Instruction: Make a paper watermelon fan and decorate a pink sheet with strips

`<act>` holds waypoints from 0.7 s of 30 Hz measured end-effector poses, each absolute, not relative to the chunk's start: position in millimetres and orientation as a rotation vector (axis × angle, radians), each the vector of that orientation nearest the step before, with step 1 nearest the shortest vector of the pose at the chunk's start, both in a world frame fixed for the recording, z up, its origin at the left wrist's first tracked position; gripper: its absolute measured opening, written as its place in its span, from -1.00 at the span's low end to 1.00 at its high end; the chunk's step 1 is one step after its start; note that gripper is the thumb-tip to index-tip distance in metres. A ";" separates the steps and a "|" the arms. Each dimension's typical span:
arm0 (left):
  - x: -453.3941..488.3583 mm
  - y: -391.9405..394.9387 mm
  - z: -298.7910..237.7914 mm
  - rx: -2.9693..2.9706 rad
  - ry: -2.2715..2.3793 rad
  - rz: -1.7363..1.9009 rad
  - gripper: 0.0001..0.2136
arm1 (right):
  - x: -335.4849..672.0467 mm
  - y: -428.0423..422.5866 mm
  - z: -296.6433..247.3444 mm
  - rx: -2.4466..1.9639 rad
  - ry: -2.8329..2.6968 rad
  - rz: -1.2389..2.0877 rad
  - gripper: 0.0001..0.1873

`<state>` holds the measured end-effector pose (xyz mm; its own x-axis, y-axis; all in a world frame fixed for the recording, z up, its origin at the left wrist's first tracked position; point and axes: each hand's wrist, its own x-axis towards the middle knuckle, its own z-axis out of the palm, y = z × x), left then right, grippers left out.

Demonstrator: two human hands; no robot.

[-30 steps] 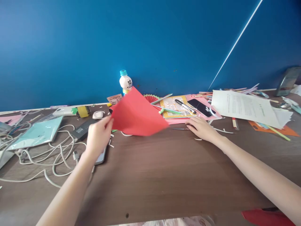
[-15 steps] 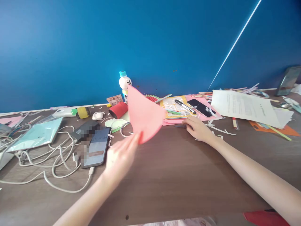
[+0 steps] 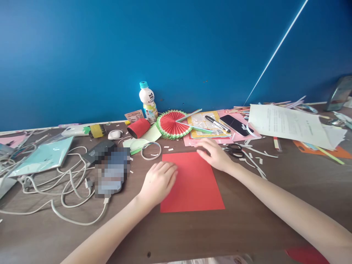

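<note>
A square red sheet of paper (image 3: 194,187) lies flat on the brown table in front of me. My left hand (image 3: 161,181) rests over its left edge, fingers bent and close together, palm down; the fingertips are partly hidden. At the sheet's top right corner is my right hand (image 3: 213,154), its fingers apart and slightly curved, with nothing seen in them. Just right of that hand lies a pair of dark scissors (image 3: 235,150), partly covered by it. A pleated red paper fan with a green rim (image 3: 174,124) lies behind the sheet.
A bottle (image 3: 148,102) stands by the blue wall. On the left are a phone (image 3: 114,170), white cables (image 3: 70,183) and a clear-covered teal packet (image 3: 42,156). A marker (image 3: 217,124), another phone (image 3: 235,124), paper strips (image 3: 254,165) and a printed sheet (image 3: 288,124) lie on the right.
The raised, pink-looking sheet in my left hand is gone from the air, and a red sheet lies flat on the table. My right hand has moved left, uncovering part of the scissors.
</note>
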<state>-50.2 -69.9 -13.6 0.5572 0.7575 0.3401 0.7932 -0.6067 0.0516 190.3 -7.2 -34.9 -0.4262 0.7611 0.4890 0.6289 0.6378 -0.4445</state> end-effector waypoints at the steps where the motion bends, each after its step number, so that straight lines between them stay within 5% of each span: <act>1: -49.2 -59.8 -15.7 -2.669 -1.379 -0.497 -0.68 | 186.6 -9.2 -35.0 -1.037 -2.273 0.264 -0.83; 10: -54.1 -3.5 -36.3 -2.801 -1.653 -0.158 -0.48 | 175.0 -13.0 -39.9 -0.986 -2.529 0.389 -0.73; 21: -40.1 4.8 -40.6 -2.703 -1.806 -0.696 -0.55 | 170.4 -9.2 -44.9 -0.988 -2.492 0.309 -0.74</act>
